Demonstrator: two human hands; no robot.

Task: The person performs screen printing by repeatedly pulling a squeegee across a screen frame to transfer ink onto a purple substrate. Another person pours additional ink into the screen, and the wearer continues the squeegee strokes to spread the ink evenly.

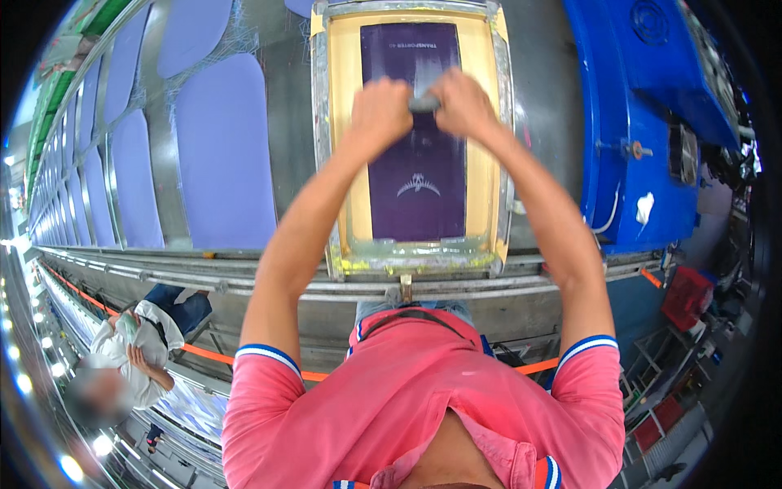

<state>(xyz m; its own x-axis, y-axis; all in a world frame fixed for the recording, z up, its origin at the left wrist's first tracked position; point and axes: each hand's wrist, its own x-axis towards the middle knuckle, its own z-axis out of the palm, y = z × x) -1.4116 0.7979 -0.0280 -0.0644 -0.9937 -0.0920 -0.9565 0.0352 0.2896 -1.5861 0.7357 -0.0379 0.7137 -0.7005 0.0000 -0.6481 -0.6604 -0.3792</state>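
A screen-printing frame [502,73] lies on the long table in front of me, with yellowish borders and a dark purple mesh [415,216] in its middle. The mesh carries a pale wing-like emblem and a line of lettering. Over its upper half my left hand [381,110] and my right hand [463,104] are closed on a grey bar-like squeegee [424,103], one at each side. Fingers and grip hide most of the tool, so its blade cannot be made out. Both forearms reach forward across the frame's near part.
Rows of flat lavender panels [224,147] lie on the table [289,98] to the left. A blue metal cabinet [635,204] stands close on the right. Metal rails [244,284] run along the near edge. Behind at left is another person [155,326]; a red crate [688,301] sits lower right.
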